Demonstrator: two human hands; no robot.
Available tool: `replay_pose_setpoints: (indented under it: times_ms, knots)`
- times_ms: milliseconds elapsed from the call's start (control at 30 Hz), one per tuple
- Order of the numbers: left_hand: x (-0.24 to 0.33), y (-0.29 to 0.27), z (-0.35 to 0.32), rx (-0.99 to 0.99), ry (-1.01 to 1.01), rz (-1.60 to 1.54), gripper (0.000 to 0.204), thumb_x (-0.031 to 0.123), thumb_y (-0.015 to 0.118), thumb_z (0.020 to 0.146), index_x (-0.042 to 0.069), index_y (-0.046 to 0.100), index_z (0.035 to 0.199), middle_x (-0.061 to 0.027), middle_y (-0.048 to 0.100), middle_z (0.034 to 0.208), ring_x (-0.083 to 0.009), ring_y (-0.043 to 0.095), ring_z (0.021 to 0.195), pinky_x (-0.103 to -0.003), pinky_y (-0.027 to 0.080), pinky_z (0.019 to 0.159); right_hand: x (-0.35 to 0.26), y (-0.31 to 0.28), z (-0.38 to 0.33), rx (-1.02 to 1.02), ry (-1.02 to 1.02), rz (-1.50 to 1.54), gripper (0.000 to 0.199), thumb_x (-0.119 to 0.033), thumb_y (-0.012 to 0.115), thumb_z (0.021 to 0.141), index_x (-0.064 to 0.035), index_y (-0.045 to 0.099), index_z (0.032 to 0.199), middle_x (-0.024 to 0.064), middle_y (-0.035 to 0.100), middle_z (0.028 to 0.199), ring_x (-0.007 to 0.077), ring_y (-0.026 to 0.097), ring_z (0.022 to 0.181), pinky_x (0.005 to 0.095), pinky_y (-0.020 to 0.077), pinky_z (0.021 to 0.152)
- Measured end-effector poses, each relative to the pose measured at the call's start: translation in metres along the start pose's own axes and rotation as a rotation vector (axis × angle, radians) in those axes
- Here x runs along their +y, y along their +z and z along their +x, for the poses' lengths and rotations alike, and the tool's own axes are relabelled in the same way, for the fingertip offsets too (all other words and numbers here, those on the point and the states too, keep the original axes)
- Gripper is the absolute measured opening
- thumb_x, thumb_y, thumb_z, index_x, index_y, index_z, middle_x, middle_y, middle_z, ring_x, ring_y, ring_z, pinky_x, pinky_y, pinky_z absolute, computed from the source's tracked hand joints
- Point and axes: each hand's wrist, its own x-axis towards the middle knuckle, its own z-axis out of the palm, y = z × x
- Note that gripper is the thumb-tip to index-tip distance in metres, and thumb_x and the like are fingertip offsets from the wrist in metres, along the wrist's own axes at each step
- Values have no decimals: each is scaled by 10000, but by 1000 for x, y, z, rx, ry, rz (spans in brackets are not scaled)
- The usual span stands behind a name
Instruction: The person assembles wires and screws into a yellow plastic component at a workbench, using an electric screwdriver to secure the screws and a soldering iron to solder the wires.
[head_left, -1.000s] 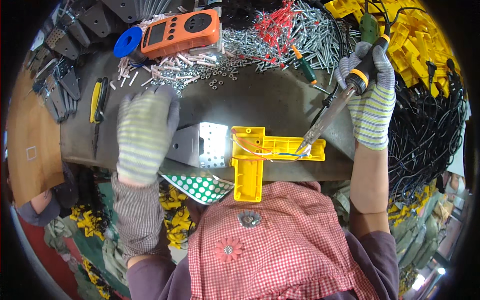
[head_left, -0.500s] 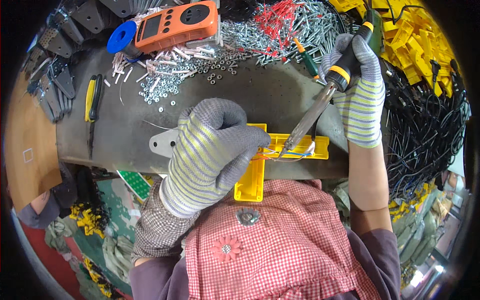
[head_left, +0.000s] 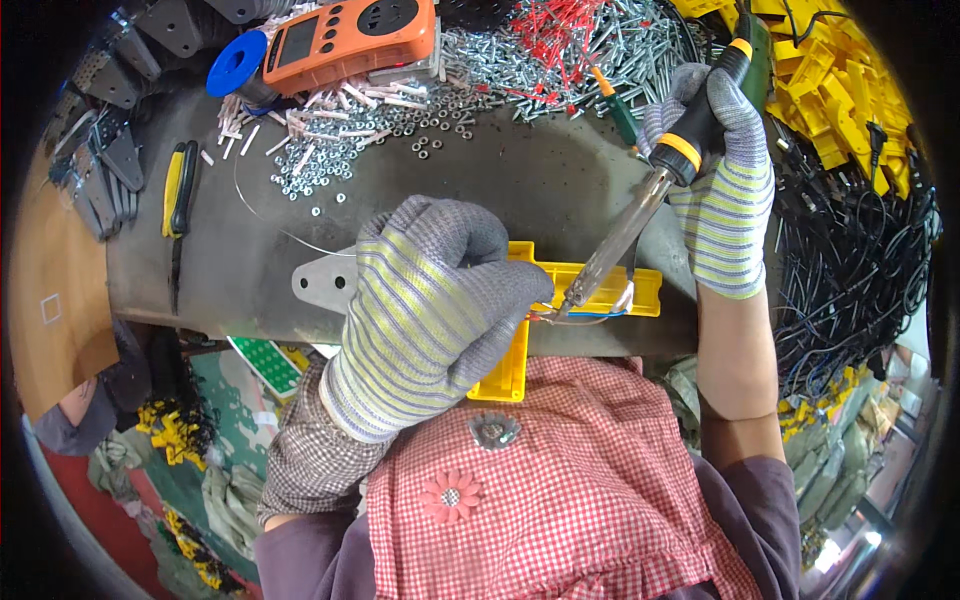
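Observation:
My left hand (head_left: 430, 290), in a striped work glove, is closed in a pinch on a thin solder wire (head_left: 300, 240), which trails out behind the hand to the left. Its fingertips are close to the tip of a soldering iron (head_left: 625, 230). My right hand (head_left: 722, 185), gloved alike, grips the iron's black and orange handle, with the metal shaft slanting down to the left. Under both lies a yellow T-shaped plastic housing (head_left: 645, 292). Thin coloured wires (head_left: 590, 318) cross it at the iron's tip; the fingers partly hide their ends.
An orange meter-like device (head_left: 350, 45), a blue spool (head_left: 238, 65), nuts (head_left: 310, 175) and screws (head_left: 600, 60) lie at the back. Yellow-handled cutters (head_left: 180, 190) and a metal plate (head_left: 325, 283) are left. Black cables (head_left: 850, 260) and yellow parts (head_left: 830, 90) crowd the right.
My left fingertips have shifted slightly right and down, closer to the iron's tip. More of the trailing solder wire shows. My right hand has hardly moved.

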Motion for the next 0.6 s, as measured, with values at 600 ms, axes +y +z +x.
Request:
replay_pose_setpoints:
  times_ms: [600]
  knots:
    - [13, -2, -55, 177, -202, -209, 700, -82, 798, 874, 55, 570, 1522, -84, 743, 986, -196, 684, 841, -340, 571, 816, -7, -25, 26, 63, 50, -106, 313, -301, 716, 1020, -8, 669, 1122, 59, 658, 872, 184, 657, 740, 325, 553, 644]
